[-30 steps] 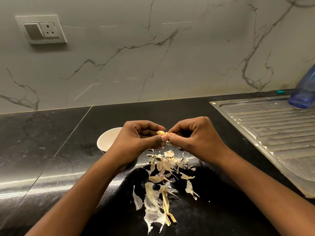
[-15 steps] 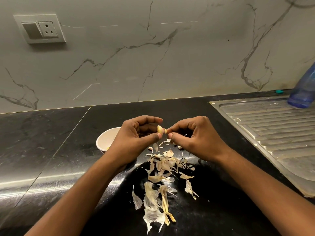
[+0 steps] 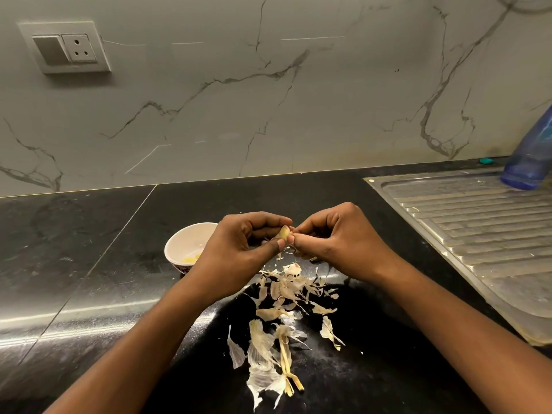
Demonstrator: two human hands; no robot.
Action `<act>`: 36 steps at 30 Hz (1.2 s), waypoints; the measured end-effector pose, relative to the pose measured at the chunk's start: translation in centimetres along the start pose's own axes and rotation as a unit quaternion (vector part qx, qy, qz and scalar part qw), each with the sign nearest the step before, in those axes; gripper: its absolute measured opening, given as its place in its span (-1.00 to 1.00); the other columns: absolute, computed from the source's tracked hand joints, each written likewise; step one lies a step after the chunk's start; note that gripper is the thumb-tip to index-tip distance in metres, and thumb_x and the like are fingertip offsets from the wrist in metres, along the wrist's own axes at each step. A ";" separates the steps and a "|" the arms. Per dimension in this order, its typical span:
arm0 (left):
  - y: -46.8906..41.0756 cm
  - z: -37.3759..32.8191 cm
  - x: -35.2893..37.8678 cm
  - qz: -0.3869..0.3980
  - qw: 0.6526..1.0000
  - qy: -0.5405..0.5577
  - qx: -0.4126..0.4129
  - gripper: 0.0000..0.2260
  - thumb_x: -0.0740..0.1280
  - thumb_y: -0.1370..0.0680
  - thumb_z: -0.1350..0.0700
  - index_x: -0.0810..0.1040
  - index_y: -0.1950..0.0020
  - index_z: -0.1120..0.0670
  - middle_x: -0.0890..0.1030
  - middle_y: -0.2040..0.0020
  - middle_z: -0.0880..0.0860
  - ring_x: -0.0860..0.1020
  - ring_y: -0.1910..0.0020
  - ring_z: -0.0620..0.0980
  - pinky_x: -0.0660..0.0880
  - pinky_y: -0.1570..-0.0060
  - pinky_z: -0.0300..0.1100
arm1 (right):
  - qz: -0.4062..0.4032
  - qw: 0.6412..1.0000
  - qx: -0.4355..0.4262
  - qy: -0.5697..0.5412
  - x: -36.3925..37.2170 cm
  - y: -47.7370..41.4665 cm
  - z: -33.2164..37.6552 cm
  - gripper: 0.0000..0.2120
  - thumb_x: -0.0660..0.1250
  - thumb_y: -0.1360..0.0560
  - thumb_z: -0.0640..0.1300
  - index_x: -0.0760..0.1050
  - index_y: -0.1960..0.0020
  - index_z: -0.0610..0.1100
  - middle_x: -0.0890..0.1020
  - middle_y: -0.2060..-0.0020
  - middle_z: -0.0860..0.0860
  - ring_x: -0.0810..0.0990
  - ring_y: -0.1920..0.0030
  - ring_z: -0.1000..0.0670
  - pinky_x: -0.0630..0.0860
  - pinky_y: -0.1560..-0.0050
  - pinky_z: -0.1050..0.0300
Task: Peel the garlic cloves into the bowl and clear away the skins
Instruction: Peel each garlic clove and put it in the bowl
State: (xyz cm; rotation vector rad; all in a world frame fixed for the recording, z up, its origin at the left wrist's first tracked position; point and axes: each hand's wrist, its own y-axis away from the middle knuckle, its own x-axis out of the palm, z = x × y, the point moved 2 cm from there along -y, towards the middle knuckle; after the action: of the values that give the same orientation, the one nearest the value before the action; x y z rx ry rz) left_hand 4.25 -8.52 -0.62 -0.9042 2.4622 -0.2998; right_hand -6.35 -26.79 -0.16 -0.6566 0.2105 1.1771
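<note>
A small pale garlic clove (image 3: 283,233) is pinched between the thumb and fingers of my left hand (image 3: 239,252), above the black counter. My right hand (image 3: 337,243) meets it from the right, thumb and forefinger pinching at the clove's tip and its skin. A white bowl (image 3: 185,240) stands just left of my left hand, partly hidden by it, with a few yellowish peeled pieces inside. Dry papery garlic skins (image 3: 280,318) lie scattered on the counter below both hands.
The black stone counter (image 3: 89,264) runs left. A steel drainboard (image 3: 484,234) lies on the right with a blue plastic bottle (image 3: 531,162) at its back. A marble wall with a switch and socket plate (image 3: 64,46) stands behind.
Both hands stay together over the skins, working the clove with small finger shifts. The clove has turned slightly between the fingertips.
</note>
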 end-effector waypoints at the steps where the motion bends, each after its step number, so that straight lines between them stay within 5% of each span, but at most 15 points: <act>1: 0.0 0.1 0.0 0.001 1.000 0.000 -0.002 -0.72 0.46 -0.58 0.29 0.66 -0.29 0.15 0.76 -0.11 0.04 0.72 -0.16 0.01 0.64 -0.22 0.09 | 0.003 1.000 0.002 -0.004 0.0 0.0 0.0 -0.87 0.58 -0.50 -0.08 0.77 0.04 -0.15 0.77 0.24 -0.01 0.78 0.22 -0.04 0.75 0.13 -0.03; 5: 0.0 0.0 0.2 0.000 1.000 -0.007 0.000 -0.74 0.45 -0.59 0.31 0.67 -0.26 0.14 0.76 -0.09 0.02 0.72 -0.15 -0.03 0.65 -0.21 0.02 | 0.004 1.000 0.008 -0.018 0.1 0.1 -0.1 -0.90 0.57 -0.51 -0.14 0.77 0.05 -0.19 0.77 0.26 -0.03 0.77 0.25 -0.02 0.70 0.19 0.16; 19: -0.2 0.1 -0.2 0.019 0.995 0.098 -0.018 -0.72 0.44 -0.55 0.34 0.67 -0.26 0.19 0.76 -0.10 0.12 0.73 -0.14 0.09 0.66 -0.11 -0.12 | -0.025 0.998 0.003 -0.056 -0.2 0.2 0.1 -0.94 0.55 -0.52 -0.23 0.74 0.09 -0.23 0.76 0.27 -0.10 0.77 0.27 -0.13 0.75 0.19 -0.03; 24: -0.3 0.2 -0.3 0.022 0.986 0.163 -0.040 -0.67 0.41 -0.56 0.36 0.62 -0.32 0.21 0.74 -0.16 0.17 0.70 -0.19 0.16 0.65 -0.19 -0.01 | -0.036 0.995 0.007 -0.096 -0.4 0.0 0.5 -0.94 0.52 -0.52 -0.22 0.73 0.06 -0.22 0.76 0.26 -0.13 0.77 0.27 -0.14 0.75 0.20 -0.02; 31: -0.1 -0.2 -0.3 -0.023 0.999 -0.015 0.027 -0.73 0.53 -0.53 0.24 0.71 -0.23 0.10 0.76 -0.04 0.07 0.73 -0.04 0.13 0.68 -0.09 0.16 | -0.056 0.998 -0.035 0.000 -0.2 0.1 0.2 -0.89 0.56 -0.50 -0.10 0.76 0.09 -0.15 0.74 0.30 -0.03 0.74 0.31 -0.09 0.71 0.26 -0.20; 36: 0.0 -0.5 -0.2 -0.045 0.997 -0.043 0.035 -0.77 0.55 -0.50 0.19 0.73 -0.15 0.12 0.77 0.04 0.02 0.76 0.05 0.04 0.71 0.00 0.10 | -0.023 0.999 -0.034 -0.010 0.0 0.0 0.0 -0.94 0.54 -0.55 -0.17 0.77 0.02 -0.14 0.77 0.23 -0.01 0.76 0.22 -0.07 0.72 0.15 -0.22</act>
State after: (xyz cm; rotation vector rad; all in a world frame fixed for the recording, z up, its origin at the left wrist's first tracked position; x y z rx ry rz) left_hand 4.06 -8.35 -0.10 -0.9784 2.3218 -0.3689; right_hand -6.40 -26.77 -0.13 -0.7050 0.1379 1.1496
